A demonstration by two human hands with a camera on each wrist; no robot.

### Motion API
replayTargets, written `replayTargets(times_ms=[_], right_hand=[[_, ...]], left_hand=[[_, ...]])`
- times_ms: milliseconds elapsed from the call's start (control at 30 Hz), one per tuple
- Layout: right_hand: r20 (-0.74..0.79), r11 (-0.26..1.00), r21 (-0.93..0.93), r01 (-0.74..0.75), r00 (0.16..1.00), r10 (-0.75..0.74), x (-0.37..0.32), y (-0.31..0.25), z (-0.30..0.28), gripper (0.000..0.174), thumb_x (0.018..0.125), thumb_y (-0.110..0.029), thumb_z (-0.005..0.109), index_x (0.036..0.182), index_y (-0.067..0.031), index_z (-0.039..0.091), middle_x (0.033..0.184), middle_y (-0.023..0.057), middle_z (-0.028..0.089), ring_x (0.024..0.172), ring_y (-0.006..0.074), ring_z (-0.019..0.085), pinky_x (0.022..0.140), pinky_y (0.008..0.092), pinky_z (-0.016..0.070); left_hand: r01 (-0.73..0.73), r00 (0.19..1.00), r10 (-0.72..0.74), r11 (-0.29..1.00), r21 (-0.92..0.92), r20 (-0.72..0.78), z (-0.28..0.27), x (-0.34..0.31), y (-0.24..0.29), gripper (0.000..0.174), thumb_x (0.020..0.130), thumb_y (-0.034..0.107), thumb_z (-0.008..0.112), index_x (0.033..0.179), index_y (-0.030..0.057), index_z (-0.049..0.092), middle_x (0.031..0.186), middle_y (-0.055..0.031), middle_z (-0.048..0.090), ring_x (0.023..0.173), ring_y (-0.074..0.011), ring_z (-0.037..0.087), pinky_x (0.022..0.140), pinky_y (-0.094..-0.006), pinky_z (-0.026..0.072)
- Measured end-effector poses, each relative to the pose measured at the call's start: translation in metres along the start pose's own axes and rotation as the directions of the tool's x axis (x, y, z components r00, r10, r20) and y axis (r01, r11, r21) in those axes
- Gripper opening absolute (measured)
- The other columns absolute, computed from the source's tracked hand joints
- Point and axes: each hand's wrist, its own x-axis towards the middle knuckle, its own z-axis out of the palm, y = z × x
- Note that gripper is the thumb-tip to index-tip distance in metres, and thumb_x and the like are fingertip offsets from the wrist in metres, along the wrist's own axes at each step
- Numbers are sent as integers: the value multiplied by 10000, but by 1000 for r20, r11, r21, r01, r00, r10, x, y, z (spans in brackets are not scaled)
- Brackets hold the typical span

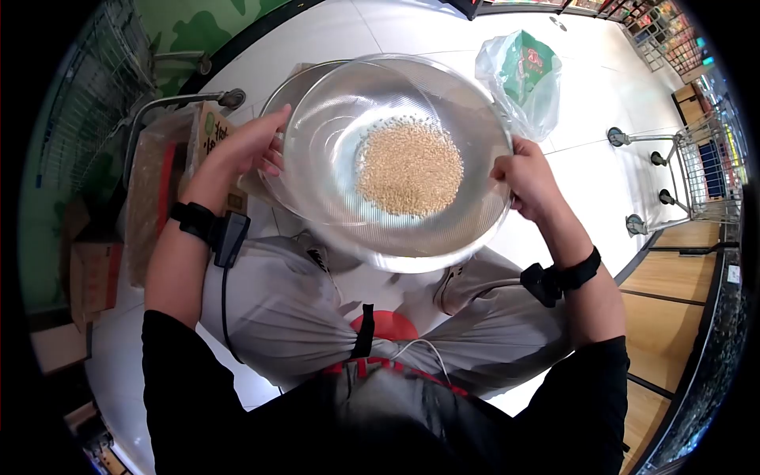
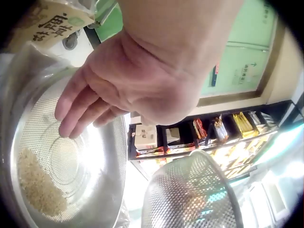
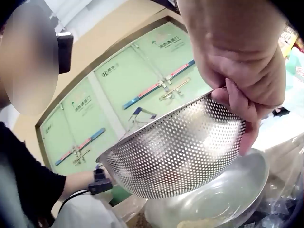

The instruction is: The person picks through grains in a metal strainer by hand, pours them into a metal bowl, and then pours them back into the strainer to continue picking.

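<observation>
A perforated metal colander [image 3: 180,152] hangs tilted from my right hand [image 1: 529,178], whose fingers and thumb pinch its rim. In the right wrist view it is raised over a wide metal bowl. From the left wrist view, a second perforated vessel [image 2: 61,114] shows below the left palm, with pale grain [image 2: 40,185] heaped toward one side. The head view shows the grain [image 1: 409,166] in the middle of the overlapping metal vessels. My left hand [image 1: 252,146] is at their left rim, palm facing in, with fingers loosely extended and holding nothing.
A green and clear plastic bag [image 1: 520,83] stands on the tiled floor ahead. An opened, plastic-lined carton [image 1: 212,131] is at my left. Shopping carts [image 1: 697,182] stand to both sides. My knees flank the space under the vessels.
</observation>
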Motion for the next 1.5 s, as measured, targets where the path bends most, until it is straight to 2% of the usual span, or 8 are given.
replayTargets(times_ms=[267, 500, 567, 667, 800, 1000, 1067, 1500], right_hand=[[-18, 988, -23, 152, 988, -153, -3, 2, -2, 200, 750, 36, 497, 913, 52, 613, 610, 52, 531, 379, 128, 456, 296, 286, 304], [-31, 997, 32, 64, 998, -63, -1, -6, -8, 164, 743, 39, 511, 877, 40, 605, 611, 53, 539, 368, 117, 425, 296, 284, 282], [22, 992, 48, 119, 993, -120, 7, 7, -9, 161, 752, 35, 500, 877, 44, 601, 608, 57, 537, 361, 107, 412, 296, 279, 273], [-31, 997, -8, 82, 996, -83, -2, -7, -9, 191, 744, 37, 507, 905, 51, 610, 611, 54, 538, 366, 103, 414, 301, 284, 278], [-67, 992, 16, 128, 990, -127, 3, -1, -8, 248, 738, 29, 510, 959, 59, 620, 608, 55, 529, 369, 110, 414, 307, 292, 285], [-73, 990, -10, 139, 987, -140, 9, 2, -6, 243, 733, 8, 534, 954, 55, 624, 597, 46, 517, 375, 117, 408, 315, 297, 286], [-74, 988, -27, 151, 985, -153, 15, 7, -7, 234, 734, 4, 538, 944, 55, 628, 590, 45, 515, 376, 115, 410, 318, 296, 287], [-97, 975, -123, 187, 975, -200, 10, 5, -8, 196, 761, -41, 548, 898, 68, 637, 571, 43, 527, 380, 106, 435, 328, 281, 311]], left_hand=[[-138, 986, 142, 989, -42, 84, -2, 10, -9, 687, 955, 666, 334, 1041, 71, 668, 874, -90, 666, 652, -148, 621, 532, -277, 488], [15, 997, -18, 999, 42, 72, 2, -10, 8, 657, 979, 618, 319, 1120, 61, 637, 896, -74, 670, 725, -143, 664, 557, -291, 526], [-250, 960, 254, 967, -43, 122, 8, -19, 11, 672, 990, 609, 312, 1255, 51, 575, 975, -67, 686, 784, -136, 678, 605, -293, 545], [-221, 952, 271, 930, -294, 141, 12, -22, 17, 549, 1028, 457, 393, 1370, 39, 491, 1200, -98, 625, 985, -178, 650, 800, -313, 565], [-65, 918, 232, 888, -455, 322, 19, -40, 35, 571, 1017, 464, 429, 1395, 36, 455, 1273, -104, 584, 1055, -178, 629, 829, -312, 557], [-292, 890, 337, 939, -184, 306, 25, -49, 36, 478, 969, 402, 548, 1271, 31, 555, 1025, -56, 689, 809, -103, 692, 627, -258, 573], [-291, 918, 318, 946, -144, 236, 30, -56, 39, 365, 892, 176, 626, 1214, 12, 576, 958, -55, 681, 740, -105, 679, 547, -251, 539], [-440, 881, 443, 896, -57, 166, 37, -45, 30, 353, 776, 5, 550, 1123, -7, 615, 835, -32, 630, 688, -100, 603, 564, -249, 474]])
